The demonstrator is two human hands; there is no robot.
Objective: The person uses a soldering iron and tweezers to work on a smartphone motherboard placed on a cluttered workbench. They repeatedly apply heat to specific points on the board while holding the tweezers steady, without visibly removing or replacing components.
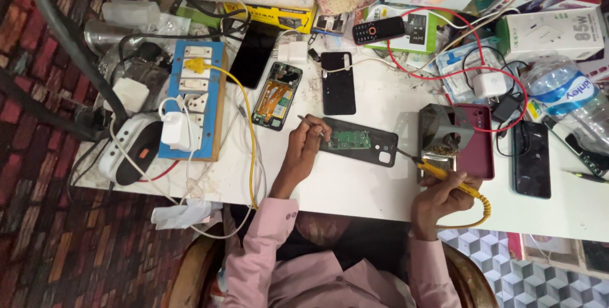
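Green circuit board [349, 139] sits on grey phone back [359, 142] mid-table, as I see it. My left hand [303, 149] pinches thin tweezers [312, 123] at board's left edge. My right hand [442, 195] grips yellow soldering iron [444, 176], tip near phone's right end.

The opened phone [358, 141] is lying at the table's [355, 187] centre. The left hand [303, 149] is sitting at its 9 o'clock, touching its end; the right hand [444, 197] is sitting at its 4 o'clock, holding the soldering iron [444, 175]. The iron stand [444, 131] is standing at 3 o'clock, just beside it. A second opened phone [277, 95] is lying at 10 o'clock, the socket board [193, 98] beyond it at 9 o'clock. A bottle [571, 102] is lying far off at 3 o'clock.
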